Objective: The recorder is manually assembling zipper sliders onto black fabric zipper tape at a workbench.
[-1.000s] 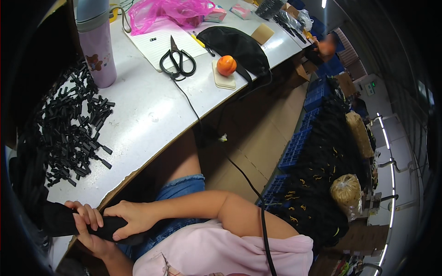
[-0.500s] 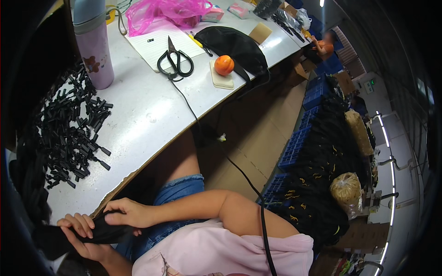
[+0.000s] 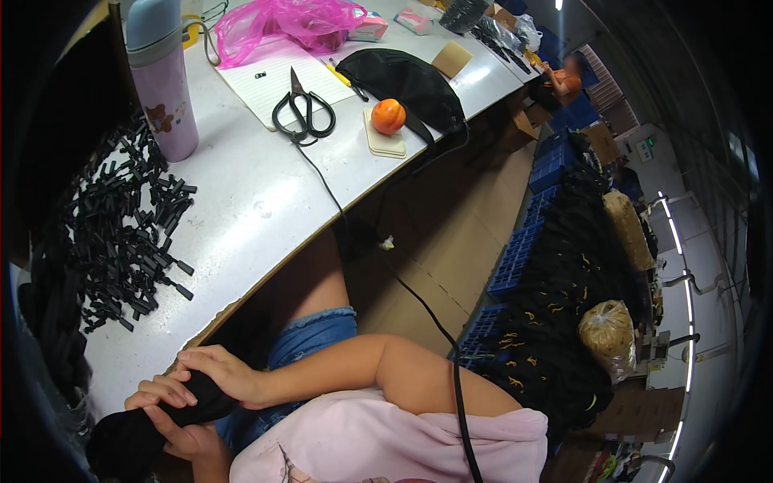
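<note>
Spreading across the upper left, a glossy white bench (image 3: 258,209) has a near edge slanting from lower left to upper right. On its left end lies a wide, loose heap of small black stick-shaped pieces (image 3: 133,249). By the bench's lower-left corner is a soft black cloth bundle (image 3: 129,441), bunched and limp; whether it touches the edge cannot be told. The person's left hand (image 3: 187,437) is wrapped around it, and the right hand (image 3: 229,374) grasps it further up, the fingers of both hands close together. The step in hand appears to be gathering or working the cloth between two grips. The next move probably calls for a steady hold from at least one hand, since such limp fabric could easily slip or fold.

Near the far edge of the bench sits a crumpled magenta plastic bag (image 3: 298,28). At the heap's far side stands a lavender bottle with a pale blue lid (image 3: 165,97). A half-moon black fabric pouch (image 3: 403,80) lies toward the right, near black-handled metal scissors (image 3: 297,84) and a round orange fruit (image 3: 388,117).
</note>
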### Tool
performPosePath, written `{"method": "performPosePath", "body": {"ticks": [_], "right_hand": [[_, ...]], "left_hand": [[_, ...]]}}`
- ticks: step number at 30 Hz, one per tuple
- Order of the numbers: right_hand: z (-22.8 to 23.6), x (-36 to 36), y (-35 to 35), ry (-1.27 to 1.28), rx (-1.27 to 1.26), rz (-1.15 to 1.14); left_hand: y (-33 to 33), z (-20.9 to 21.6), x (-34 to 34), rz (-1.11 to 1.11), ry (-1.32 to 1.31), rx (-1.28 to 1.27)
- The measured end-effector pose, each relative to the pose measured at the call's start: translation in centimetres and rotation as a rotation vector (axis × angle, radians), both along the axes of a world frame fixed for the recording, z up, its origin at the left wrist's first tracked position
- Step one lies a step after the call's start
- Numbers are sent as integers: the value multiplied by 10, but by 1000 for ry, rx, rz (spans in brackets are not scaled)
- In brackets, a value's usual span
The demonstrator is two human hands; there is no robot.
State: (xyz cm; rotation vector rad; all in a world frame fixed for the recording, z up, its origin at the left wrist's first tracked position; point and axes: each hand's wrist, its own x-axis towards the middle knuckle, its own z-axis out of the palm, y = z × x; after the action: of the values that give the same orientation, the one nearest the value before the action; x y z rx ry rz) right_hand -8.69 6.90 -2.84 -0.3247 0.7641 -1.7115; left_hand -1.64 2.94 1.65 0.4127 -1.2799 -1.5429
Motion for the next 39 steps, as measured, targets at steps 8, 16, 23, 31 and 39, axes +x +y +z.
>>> {"method": "performPosePath", "body": {"ticks": [8, 16, 23, 31, 39], "right_hand": [[28, -28, 18, 1085, -304, -342], [154, -44, 28, 831, -1646, -1461], [174, -30, 50, 1118, -1686, -1522], [169, -25, 52, 946, -1839, -1437], [171, -26, 53, 890, -2002, -1474]], "left_hand": [[-20, 0, 14, -13, 95, 75], [-27, -7, 14, -176, 18, 395], [-29, -5, 34, 43, 39, 339], [-29, -14, 34, 50, 49, 378], [-29, -13, 32, 56, 32, 319]]}}
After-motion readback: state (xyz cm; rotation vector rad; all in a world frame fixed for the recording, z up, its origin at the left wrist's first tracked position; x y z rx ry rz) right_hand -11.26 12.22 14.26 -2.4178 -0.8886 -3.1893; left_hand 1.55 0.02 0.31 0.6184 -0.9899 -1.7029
